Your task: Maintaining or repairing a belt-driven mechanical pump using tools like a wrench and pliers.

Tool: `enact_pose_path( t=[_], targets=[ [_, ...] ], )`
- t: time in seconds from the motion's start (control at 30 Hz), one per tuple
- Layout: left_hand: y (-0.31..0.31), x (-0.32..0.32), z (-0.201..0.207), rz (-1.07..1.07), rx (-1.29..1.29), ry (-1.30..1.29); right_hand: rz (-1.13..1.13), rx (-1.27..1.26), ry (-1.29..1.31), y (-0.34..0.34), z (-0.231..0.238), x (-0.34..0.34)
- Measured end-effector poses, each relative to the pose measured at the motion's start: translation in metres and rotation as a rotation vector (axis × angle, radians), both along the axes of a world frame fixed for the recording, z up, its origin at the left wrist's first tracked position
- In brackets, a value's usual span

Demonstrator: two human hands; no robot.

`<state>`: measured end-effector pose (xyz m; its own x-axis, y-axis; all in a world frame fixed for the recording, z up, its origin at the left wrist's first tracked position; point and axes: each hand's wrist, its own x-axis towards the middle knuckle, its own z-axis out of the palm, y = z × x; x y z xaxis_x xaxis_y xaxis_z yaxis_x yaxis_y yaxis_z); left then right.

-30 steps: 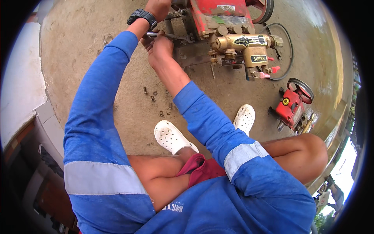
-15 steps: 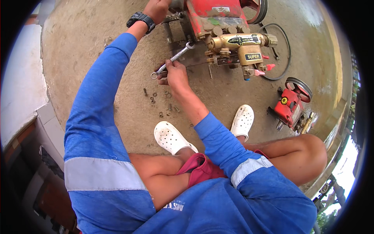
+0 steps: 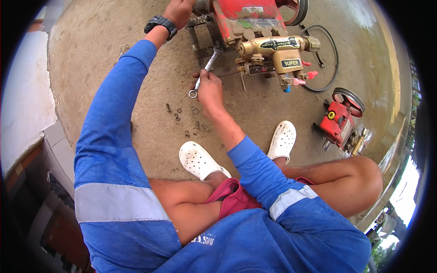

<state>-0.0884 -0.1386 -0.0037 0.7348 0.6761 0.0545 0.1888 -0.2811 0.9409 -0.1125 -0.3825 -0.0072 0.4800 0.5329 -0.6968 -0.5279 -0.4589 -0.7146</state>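
Note:
My right hand (image 3: 210, 93) is closed round the middle of a silver combination wrench (image 3: 211, 61). The wrench's far end sits against the dark metal base frame (image 3: 210, 32) of a red and brass pump (image 3: 250, 12), at what looks like a bolt. Its ring end points back toward me below my fingers. At the top edge my left hand (image 3: 180, 12), with a black watch on the wrist, reaches to a round grey part at the pump's left side. The fingers of that hand are mostly hidden, so its grip does not show.
Loose bolts and nuts (image 3: 177, 117) lie on the concrete floor before my white clogs (image 3: 200, 160). A smaller red pump (image 3: 337, 122) with a black pulley stands at the right. A black hose (image 3: 337, 54) curves beside the big pump. A white wall (image 3: 25, 100) rises at the left.
The wrench has swung to a steeper angle, its ring end shifting right with my right hand. Its far end now meets the frame further left. The left hand stays by the pump.

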Motion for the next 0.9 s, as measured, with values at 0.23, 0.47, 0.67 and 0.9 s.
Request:
enact_pose_path(
  t=[0.23, 0.47, 0.67, 0.9],
  targets=[
    [-0.007, 0.000, 0.005, 0.030, -0.003, 0.000, -0.211, 0.090, 0.228, 0.013, -0.004, -0.019],
    [-0.004, -0.002, 0.000, 0.029, 0.033, -0.018, -0.234, 0.031, 0.247, 0.010, 0.014, -0.018],
    [-0.002, 0.000, -0.006, 0.080, 0.032, 0.023, -0.418, 0.096, 0.375, 0.034, 0.006, -0.032],
    [-0.006, 0.006, -0.007, 0.124, 0.051, -0.041, -0.437, 0.033, 0.091, 0.048, -0.032, -0.045]
  ],
)
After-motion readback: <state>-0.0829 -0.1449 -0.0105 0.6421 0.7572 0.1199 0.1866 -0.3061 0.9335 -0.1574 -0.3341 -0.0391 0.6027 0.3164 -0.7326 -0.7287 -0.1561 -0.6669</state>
